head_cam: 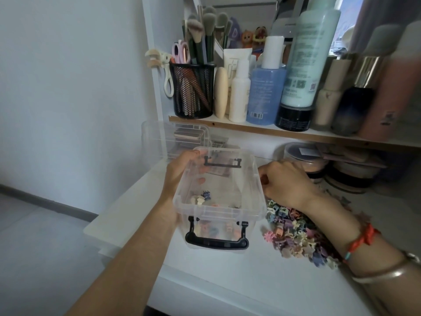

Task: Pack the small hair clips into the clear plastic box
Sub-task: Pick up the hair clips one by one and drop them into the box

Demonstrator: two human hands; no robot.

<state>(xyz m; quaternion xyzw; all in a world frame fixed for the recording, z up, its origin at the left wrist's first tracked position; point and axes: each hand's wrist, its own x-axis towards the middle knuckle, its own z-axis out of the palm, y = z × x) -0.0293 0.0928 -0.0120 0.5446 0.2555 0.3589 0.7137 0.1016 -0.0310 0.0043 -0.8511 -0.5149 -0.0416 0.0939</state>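
Note:
The clear plastic box (pixel 255 179) with black latch handles stands open on the white desk. Several small clips lie on its bottom, among them a blue one (pixel 206 195) and a cream one (pixel 197 200). My left hand (pixel 180 169) grips the box's left wall, fingers over the rim. My right hand (pixel 284 181) hovers at the box's right rim, fingers curled; what they hold is hidden. A heap of pastel hair clips (pixel 293 236) lies on the desk right of the box, under my right wrist.
A clear lid (pixel 159 137) leans behind the box. A shelf above holds a black mesh cup of brushes (pixel 192 92), bottles (pixel 265 94) and tubes. Round cosmetic jars (pixel 350 172) stack at the right under the shelf. The desk's left edge (pixel 109 215) drops to the floor.

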